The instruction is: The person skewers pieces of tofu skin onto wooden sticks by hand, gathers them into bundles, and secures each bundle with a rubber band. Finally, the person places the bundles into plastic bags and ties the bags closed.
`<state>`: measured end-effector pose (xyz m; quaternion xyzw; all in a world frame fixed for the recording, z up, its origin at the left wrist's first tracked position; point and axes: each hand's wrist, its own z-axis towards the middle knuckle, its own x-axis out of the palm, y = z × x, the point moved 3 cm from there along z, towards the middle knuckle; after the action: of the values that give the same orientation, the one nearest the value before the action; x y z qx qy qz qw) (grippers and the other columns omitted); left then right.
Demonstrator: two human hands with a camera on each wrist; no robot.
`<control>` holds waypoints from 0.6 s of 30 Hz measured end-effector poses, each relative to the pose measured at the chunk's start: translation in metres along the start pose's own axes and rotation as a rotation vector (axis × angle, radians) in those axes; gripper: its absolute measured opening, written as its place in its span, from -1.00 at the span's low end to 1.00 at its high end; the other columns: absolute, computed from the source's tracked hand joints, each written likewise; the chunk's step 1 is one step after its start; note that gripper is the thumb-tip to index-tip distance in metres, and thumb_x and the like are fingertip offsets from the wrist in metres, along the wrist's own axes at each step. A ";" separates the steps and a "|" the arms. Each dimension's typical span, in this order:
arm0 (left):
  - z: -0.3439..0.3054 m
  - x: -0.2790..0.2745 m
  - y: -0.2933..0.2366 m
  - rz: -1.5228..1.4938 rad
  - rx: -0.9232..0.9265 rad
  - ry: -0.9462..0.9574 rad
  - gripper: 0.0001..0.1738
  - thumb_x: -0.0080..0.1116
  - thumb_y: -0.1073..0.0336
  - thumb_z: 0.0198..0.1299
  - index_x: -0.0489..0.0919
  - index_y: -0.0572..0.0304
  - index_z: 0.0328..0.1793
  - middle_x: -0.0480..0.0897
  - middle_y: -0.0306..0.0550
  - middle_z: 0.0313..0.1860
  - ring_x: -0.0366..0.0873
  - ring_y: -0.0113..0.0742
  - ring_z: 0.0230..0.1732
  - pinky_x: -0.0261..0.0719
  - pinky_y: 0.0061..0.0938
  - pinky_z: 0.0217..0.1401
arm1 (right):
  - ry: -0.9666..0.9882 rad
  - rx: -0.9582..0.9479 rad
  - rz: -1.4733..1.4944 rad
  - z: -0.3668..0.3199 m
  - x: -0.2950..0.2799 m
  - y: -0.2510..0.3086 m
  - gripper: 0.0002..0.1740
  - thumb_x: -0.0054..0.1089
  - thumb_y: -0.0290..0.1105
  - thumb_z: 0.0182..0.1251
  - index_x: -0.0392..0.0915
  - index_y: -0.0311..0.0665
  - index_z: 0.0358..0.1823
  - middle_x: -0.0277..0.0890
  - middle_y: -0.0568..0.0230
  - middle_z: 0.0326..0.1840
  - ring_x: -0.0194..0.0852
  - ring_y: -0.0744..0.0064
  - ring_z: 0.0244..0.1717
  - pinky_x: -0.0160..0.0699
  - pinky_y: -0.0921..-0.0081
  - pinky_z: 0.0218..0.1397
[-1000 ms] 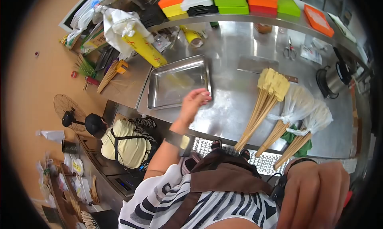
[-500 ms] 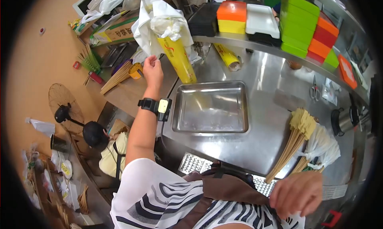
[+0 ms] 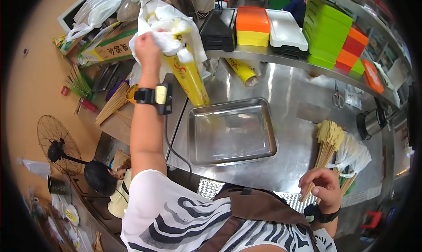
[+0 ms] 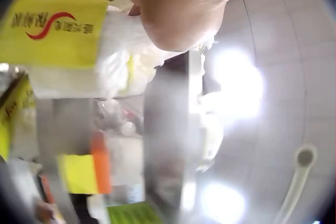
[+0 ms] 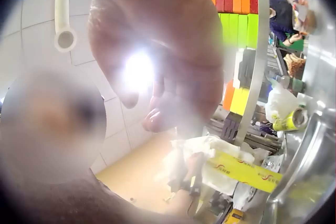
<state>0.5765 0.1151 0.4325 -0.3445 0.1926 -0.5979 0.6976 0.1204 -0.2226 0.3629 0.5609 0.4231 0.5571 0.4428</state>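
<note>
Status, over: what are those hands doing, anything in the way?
Left hand at white plastic, grip hidden. Right hand empty, fingers curved. Yellow roll beside metal tray; nothing visibly blocking.

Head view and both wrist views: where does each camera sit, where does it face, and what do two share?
Head: worn on the head, looking forward and down at the metal tray; left hand, right hand and striped shirt show.
Left wrist: worn there, facing the yellow roll; part of the left hand shows at the top.
Right wrist: worn there, facing past the right hand toward stacked boxes; that hand fills much of the frame.
Shared: head and right wrist both show the yellow roll and stacked boxes.
</note>
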 end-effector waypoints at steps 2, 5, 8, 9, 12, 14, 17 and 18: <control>0.013 -0.004 -0.016 -0.508 -0.166 -0.126 -0.68 -0.24 0.39 0.35 0.52 0.42 -0.30 0.64 0.07 -0.36 0.61 -0.23 -0.33 0.55 -0.44 -0.19 | 0.034 0.011 0.011 0.004 0.000 -0.002 -0.69 0.27 -0.39 0.07 0.51 -0.47 -0.21 0.57 0.09 -0.34 0.56 0.33 -0.27 0.49 0.45 -0.11; 0.004 -0.013 -0.018 -0.091 -0.240 -0.113 -0.73 -0.15 0.31 0.38 0.50 0.39 -0.05 0.62 0.07 -0.18 0.62 -0.25 -0.17 0.60 -0.41 -0.07 | 0.063 0.028 -0.026 0.014 -0.001 -0.007 -0.68 0.26 -0.38 0.10 0.50 -0.46 -0.18 0.57 0.12 -0.32 0.56 0.34 -0.25 0.50 0.43 -0.10; -0.055 0.032 -0.069 -0.465 -0.254 0.013 -0.75 -0.21 0.32 0.38 0.47 0.33 -0.14 0.56 -0.10 -0.33 0.53 -0.37 -0.34 0.53 -0.47 -0.24 | 0.094 -0.047 -0.044 0.041 -0.012 -0.025 -0.48 0.26 -0.35 0.17 0.36 -0.38 0.13 0.52 0.07 -0.05 0.52 0.29 -0.02 0.48 0.38 0.10; -0.082 0.048 -0.086 -0.594 -0.340 0.153 -0.76 -0.19 0.30 0.38 0.46 0.30 -0.16 0.54 -0.14 -0.33 0.49 -0.42 -0.37 0.51 -0.47 -0.28 | 0.075 -0.081 0.052 0.058 -0.010 -0.029 -0.38 0.24 -0.34 0.20 0.23 -0.29 0.27 0.46 0.05 0.06 0.47 0.28 0.06 0.47 0.34 0.14; -0.172 0.085 -0.092 -0.567 -0.433 0.403 -0.79 -0.15 0.27 0.39 0.44 0.26 -0.15 0.48 -0.22 -0.42 0.39 -0.50 -0.45 0.42 -0.56 -0.39 | 0.047 -0.064 0.238 0.099 0.006 -0.038 -0.14 0.21 -0.31 0.26 -0.09 -0.09 0.50 0.26 0.06 0.28 0.33 0.26 0.22 0.46 0.24 0.20; -0.242 0.111 -0.103 -0.789 -0.659 0.528 -0.84 -0.11 0.28 0.39 0.42 0.21 -0.14 0.43 -0.26 -0.48 0.34 -0.54 -0.48 0.34 -0.64 -0.41 | 0.066 -0.070 0.286 0.119 0.017 -0.047 -0.11 0.24 -0.32 0.26 -0.12 -0.04 0.52 0.32 0.15 0.23 0.36 0.37 0.18 0.48 0.33 0.15; -0.307 0.127 -0.109 -0.701 -0.792 0.385 -0.86 -0.09 0.30 0.41 0.40 0.19 -0.16 0.41 -0.26 -0.49 0.32 -0.54 -0.48 0.32 -0.66 -0.39 | -0.128 -0.123 0.235 0.129 0.004 -0.070 -0.43 0.25 -0.40 0.25 0.29 -0.26 0.28 0.51 0.34 -0.01 0.47 0.58 -0.01 0.52 0.51 -0.01; -0.316 0.120 -0.093 -0.736 -0.743 0.448 -0.86 -0.10 0.30 0.42 0.40 0.21 -0.15 0.49 -0.22 -0.42 0.38 -0.52 -0.42 0.39 -0.64 -0.32 | -0.113 -0.118 0.236 0.129 0.002 -0.075 -0.43 0.25 -0.40 0.25 0.29 -0.26 0.28 0.51 0.34 -0.01 0.47 0.58 -0.01 0.52 0.51 -0.01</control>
<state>0.3219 -0.0844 0.2981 -0.4762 0.4006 -0.7521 0.2173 0.2508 -0.2053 0.2922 0.6103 0.2952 0.5967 0.4295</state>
